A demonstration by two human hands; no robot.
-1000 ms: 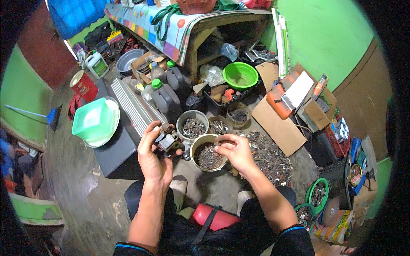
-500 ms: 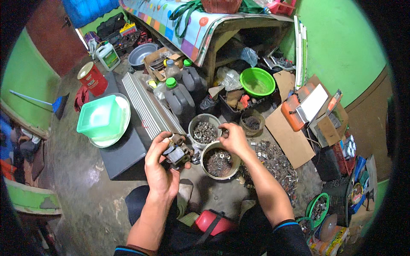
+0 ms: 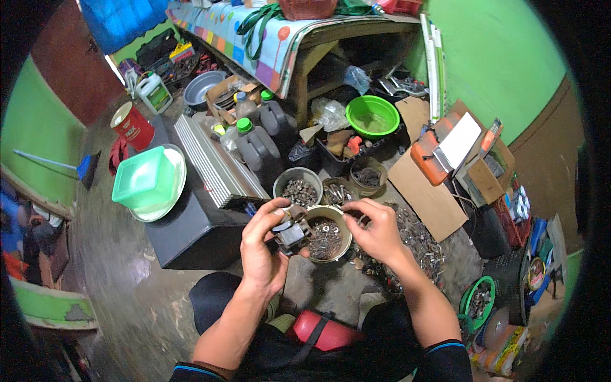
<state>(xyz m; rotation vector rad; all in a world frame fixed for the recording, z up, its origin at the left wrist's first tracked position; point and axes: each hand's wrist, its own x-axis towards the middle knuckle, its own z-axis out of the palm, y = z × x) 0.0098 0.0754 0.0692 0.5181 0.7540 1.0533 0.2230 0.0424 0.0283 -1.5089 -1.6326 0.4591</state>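
My left hand (image 3: pixel 261 251) is closed round a dark, blocky metal part (image 3: pixel 291 235) with a flat grey face and rounded lugs, held just left of a pale bucket. That bucket (image 3: pixel 349 245) has screws and small metal bits (image 3: pixel 324 239) in its bottom. Over the bucket's right rim, my right hand (image 3: pixel 379 235) is bent, thumb and forefinger tips close together. Whatever may be between them is too small to make out. Behind stand a grey bucket of nuts (image 3: pixel 301 191), a small container of bolts (image 3: pixel 337 192) and a round tub of dark pieces (image 3: pixel 369 177).
Loose metal hardware (image 3: pixel 420 248) lies heaped on the floor at right, beside a cardboard sheet (image 3: pixel 429 197). A black box (image 3: pixel 184 245) at left bears a green plastic container (image 3: pixel 145 175). Dark jugs (image 3: pixel 258 149) and a green basin (image 3: pixel 375 127) stand farther back.
My left hand has moved right with the metal part, nearer the bucket. My right hand has shifted right and down from the bucket's far edge, uncovering the container of bolts. The view has shifted slightly.
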